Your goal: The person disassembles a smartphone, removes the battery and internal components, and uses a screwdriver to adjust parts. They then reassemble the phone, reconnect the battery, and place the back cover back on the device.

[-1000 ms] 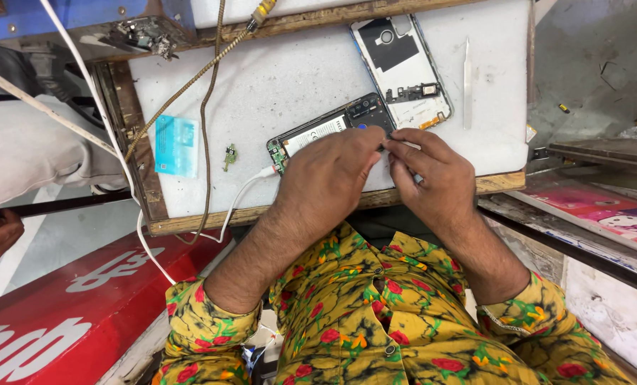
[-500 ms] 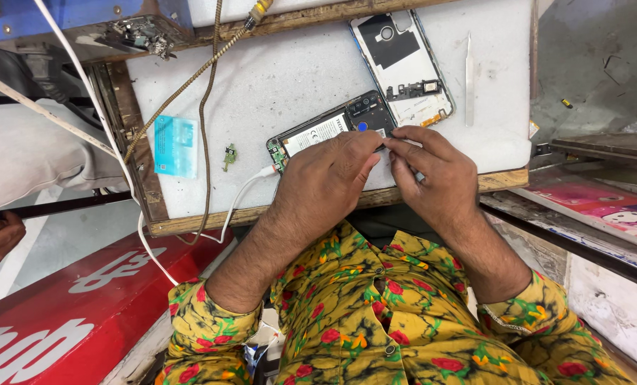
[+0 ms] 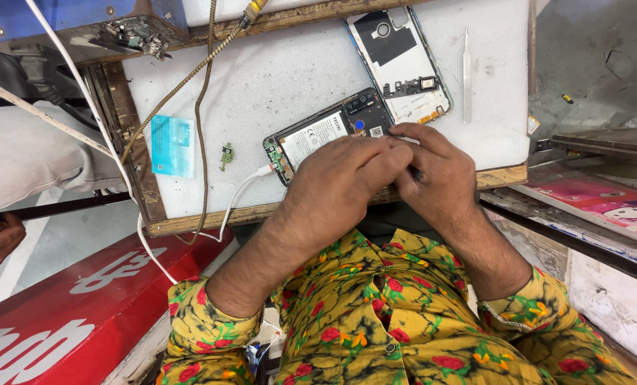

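Head view: white worktop [image 3: 290, 78]; grey floor [image 3: 589, 64]

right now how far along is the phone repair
Done: the phone's back cover is off and lies apart on the white board; the opened phone shows its battery, with a white cable plugged in. In hand: the left hand and right hand both work at its lower edge. Left, by the look of it: refitting the cover; the tweezers lie unused.
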